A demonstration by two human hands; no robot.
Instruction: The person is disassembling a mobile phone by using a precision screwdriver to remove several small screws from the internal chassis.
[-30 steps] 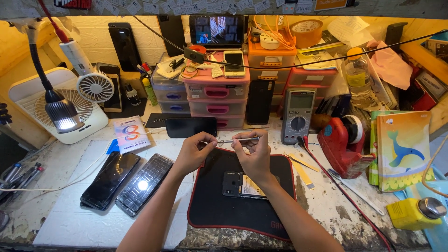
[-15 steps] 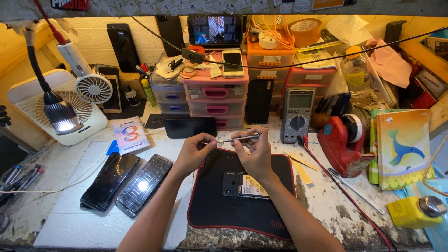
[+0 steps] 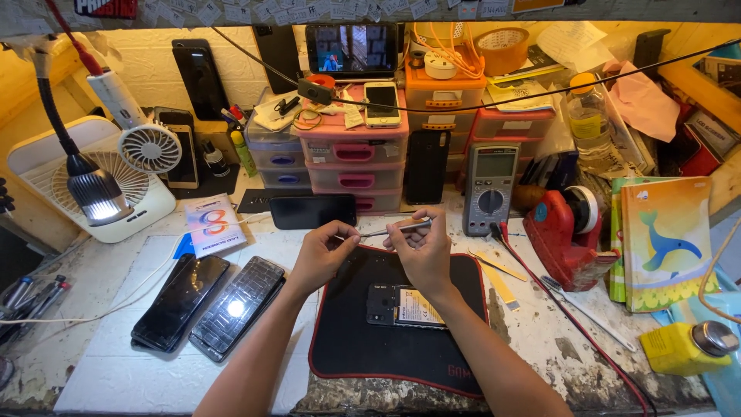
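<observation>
Both hands are raised over a black work mat (image 3: 347,340) with a red edge. My right hand (image 3: 423,251) grips the handle of a thin metal tool (image 3: 394,228), held level. My left hand (image 3: 323,251) pinches the tool's tip end between thumb and fingers. Below the hands, on the mat, lies an opened phone (image 3: 405,306) with its back off, showing the battery and board.
Two dark phones (image 3: 208,301) lie side by side on the left. A multimeter (image 3: 491,188), a red tape dispenser (image 3: 567,232), stacked plastic drawers (image 3: 355,150), a lamp (image 3: 94,193), a small fan (image 3: 150,148) and a yellow bottle (image 3: 687,347) crowd the bench.
The hands stay almost still with the tool between them; the fingers shift only slightly.
</observation>
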